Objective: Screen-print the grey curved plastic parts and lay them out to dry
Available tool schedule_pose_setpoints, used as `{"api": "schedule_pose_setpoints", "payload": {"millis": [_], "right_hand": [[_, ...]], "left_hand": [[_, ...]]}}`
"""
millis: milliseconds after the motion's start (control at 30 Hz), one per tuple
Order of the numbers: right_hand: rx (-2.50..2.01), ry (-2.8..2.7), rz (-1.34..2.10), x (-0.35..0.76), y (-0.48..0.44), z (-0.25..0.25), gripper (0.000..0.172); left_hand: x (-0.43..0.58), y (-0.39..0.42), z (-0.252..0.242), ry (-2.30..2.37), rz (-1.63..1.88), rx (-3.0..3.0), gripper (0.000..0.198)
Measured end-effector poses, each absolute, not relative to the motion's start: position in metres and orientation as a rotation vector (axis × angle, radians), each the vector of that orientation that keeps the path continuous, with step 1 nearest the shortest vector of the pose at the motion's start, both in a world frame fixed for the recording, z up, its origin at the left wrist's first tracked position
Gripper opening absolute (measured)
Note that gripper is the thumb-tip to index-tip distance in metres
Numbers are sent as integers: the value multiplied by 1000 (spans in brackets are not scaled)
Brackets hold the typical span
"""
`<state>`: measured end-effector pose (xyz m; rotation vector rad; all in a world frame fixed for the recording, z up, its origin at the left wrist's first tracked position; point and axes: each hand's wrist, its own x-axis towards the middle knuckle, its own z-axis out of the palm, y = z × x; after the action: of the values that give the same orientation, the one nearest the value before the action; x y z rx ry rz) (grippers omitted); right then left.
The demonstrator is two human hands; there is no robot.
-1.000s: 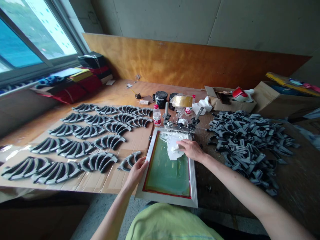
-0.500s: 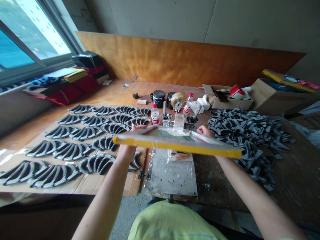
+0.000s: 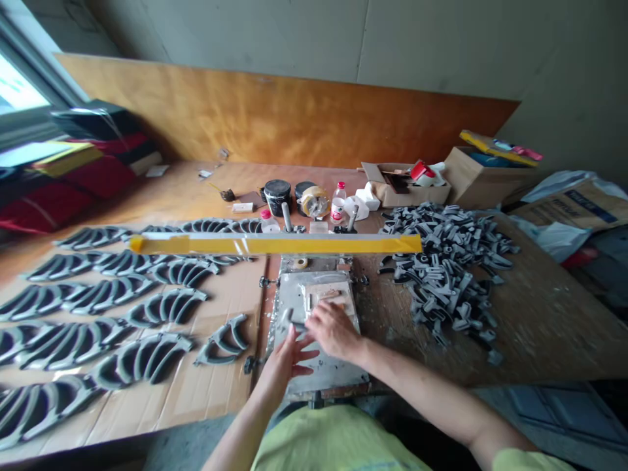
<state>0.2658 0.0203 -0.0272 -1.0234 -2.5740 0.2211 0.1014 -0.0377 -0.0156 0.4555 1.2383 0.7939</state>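
Note:
A small curved grey plastic part (image 3: 293, 322) is between my hands, above the metal base plate (image 3: 318, 366). My right hand (image 3: 336, 330) has its fingers curled together at the part's right end. Close below it, my left hand (image 3: 287, 358) is open, fingers spread and thumb at the part; whether the thumb presses on it is hard to tell. On the plate sits a small fixture (image 3: 328, 297) with brownish strips. Beyond the hands, a screen frame (image 3: 275, 244) with yellow tape along its front edge stands raised, untouched by either hand.
Rows of similar curved grey parts (image 3: 167, 304) lie on cardboard at the left. A heap of loose grey parts (image 3: 446, 261) covers the right side. Black tubs (image 3: 278, 196), a red-capped bottle (image 3: 338, 204), a tape roll (image 3: 314, 201) and a cardboard box (image 3: 412, 190) stand behind.
Both hands have let go of the screen frame and come down and together over the base plate. A grey part is now between them. The view has shifted to the right.

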Motion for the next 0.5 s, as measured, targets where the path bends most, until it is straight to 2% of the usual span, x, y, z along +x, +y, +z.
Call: {"api": "schedule_pose_setpoints", "payload": {"millis": [67,133,333,367,500], "right_hand": [[-798,-2650,236,263,16,-32,17],[-886,-2617,297,290,32,-39,17],[-2368,-2173,80,474,118,-67,32],[-2516,-2136,74,498,127,-76,34],[-2619,-2122,151,550,142,-109,31]], "left_hand": [[97,-52,-33,1266,894,346,44],[72,-59,-51,1383,960,263,39],[-39,-82,-107,1901,1055,94,45],[-49,-86,-114,1959,1027,92,46],[-65,-85,-130,2032,921,102,51]]}}
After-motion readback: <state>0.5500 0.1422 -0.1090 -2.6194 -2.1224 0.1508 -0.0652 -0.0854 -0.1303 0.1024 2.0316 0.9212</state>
